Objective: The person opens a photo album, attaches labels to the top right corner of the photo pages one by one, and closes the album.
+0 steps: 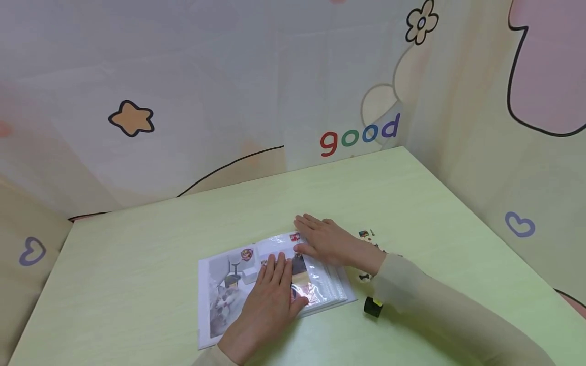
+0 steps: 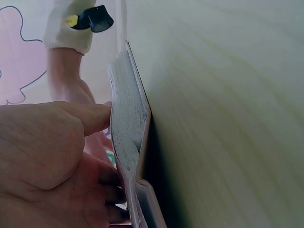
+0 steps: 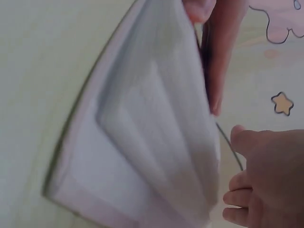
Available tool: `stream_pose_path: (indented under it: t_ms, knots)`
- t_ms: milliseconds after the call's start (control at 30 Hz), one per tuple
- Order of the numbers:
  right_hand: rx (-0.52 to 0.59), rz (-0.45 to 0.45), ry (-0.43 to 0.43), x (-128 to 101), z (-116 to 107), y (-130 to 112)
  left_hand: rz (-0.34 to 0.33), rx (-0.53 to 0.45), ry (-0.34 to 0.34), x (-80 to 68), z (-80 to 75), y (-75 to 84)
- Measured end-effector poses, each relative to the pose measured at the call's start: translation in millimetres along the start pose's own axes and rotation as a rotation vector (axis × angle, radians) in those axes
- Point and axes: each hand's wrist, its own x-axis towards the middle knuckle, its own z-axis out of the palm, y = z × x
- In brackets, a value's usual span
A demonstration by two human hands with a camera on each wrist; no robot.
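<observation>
An open picture book [image 1: 224, 269] with a stack of glossy, clear-covered pages on its right side lies on the table. My left hand [image 1: 270, 302] rests with straight fingers across the middle of the book, thumb at the near edge of the page stack. The left wrist view shows that thumb beside the stacked page edges [image 2: 128, 109]. Over the far right part of the pages is my right hand [image 1: 331, 241], fingers extended past the book's far edge. From the right wrist, the pages [image 3: 152, 114] appear fanned above the cover, and the right hand [image 3: 275, 175] is beside them.
Small colourful cutout pieces [image 1: 363, 234] lie on the pale green table [image 1: 151, 244], partly behind the right forearm. A small black object with yellow on it [image 1: 373, 307] is beside the right sleeve. Printed cloth walls [image 1: 206, 101] border the table.
</observation>
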Motion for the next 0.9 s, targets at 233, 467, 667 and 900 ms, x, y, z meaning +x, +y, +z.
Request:
stream_pose_path:
  t_ms: [233,467,667,900]
  knots:
    - [-0.092,-0.055,-0.017,-20,-4,-21,0.000,0.006,-0.011,-0.9,-1.4,0.0]
    - [-0.137,-0.032,-0.064,-25,5,-25,-0.006,-0.004,-0.024,-1.2,-3.3,0.6]
    - [-0.125,-0.020,-0.064,-17,6,-21,-0.006,-0.005,-0.018,-1.2,-1.9,0.4]
    - [-0.085,0.021,-0.083,-2,6,-12,0.002,0.007,-0.005,-1.1,0.1,1.1]
